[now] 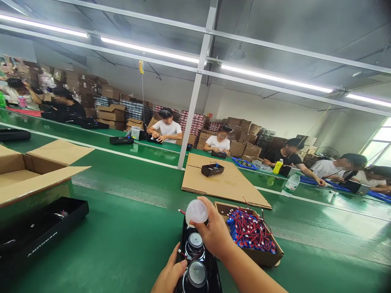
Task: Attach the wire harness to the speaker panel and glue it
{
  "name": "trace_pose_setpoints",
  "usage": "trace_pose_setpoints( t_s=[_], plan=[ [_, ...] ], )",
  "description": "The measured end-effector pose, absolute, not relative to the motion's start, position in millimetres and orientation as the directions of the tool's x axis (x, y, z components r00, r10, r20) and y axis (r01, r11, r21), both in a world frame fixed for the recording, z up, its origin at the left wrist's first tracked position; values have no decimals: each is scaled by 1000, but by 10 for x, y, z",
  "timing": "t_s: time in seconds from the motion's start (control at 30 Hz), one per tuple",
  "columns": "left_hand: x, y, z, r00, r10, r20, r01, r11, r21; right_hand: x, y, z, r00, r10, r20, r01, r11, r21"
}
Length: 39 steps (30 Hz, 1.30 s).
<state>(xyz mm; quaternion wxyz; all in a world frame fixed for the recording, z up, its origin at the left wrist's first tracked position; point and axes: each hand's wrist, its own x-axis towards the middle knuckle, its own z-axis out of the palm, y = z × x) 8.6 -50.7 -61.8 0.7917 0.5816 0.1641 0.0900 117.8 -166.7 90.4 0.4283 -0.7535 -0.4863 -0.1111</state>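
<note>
Green belt: we see a glossy green conveyor surface (122, 244) filling the lower half of the frame, with a white line running across it in the middle distance.
Right hand: our right hand (215, 234), at lower centre, has its fingers closed around a translucent white dome (196, 211), held just above the far end of the housing.
Left hand: our left hand (169, 276), at the bottom edge, rests against the near left side of the black speaker housing (214, 276), thumb up on its rim; we cannot tell whether the fingers grip it, since they are hidden underneath.
Speaker housing: it lies on the belt at bottom centre, long axis pointing away from us, with two round speaker drivers (194, 244) showing in it, one behind the other.
Wire box: a small cardboard box (262, 256) of red wires with blue connectors (249, 232) sits just right of the right hand.
Left side: a black tray (45, 232) lies at lower left, with an open carton (36, 167) behind it.
Centre: a flat cardboard sheet (232, 185) carries another small black unit (212, 169).
Far side: several other people (166, 128) sit working along the opposite edge of the belt, with stacked cartons (110, 106) behind them.
</note>
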Motion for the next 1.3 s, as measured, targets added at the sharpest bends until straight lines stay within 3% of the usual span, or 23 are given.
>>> trace_pose_setpoints(
  t_s=[0.2,0.43,0.83,1.1,1.3],
  plan=[
    [88,-558,-439,936,297,-191,35,460,887,1196,-1690,847,536,602,592,811,-172,-559],
    [138,-486,-297,918,365,-156,4,384,923,1218,-1697,832,553,559,618,801,-154,-578],
    [176,-402,-403,903,332,-272,157,333,930,1348,-1712,726,568,460,682,811,-172,-559],
    [141,-415,-449,908,316,-275,168,327,930,1414,-1675,704,571,430,700,805,-125,-580],
    [184,-358,-469,897,320,-303,198,323,926,1409,-1703,705,616,442,652,755,-95,-648]
  ],
)
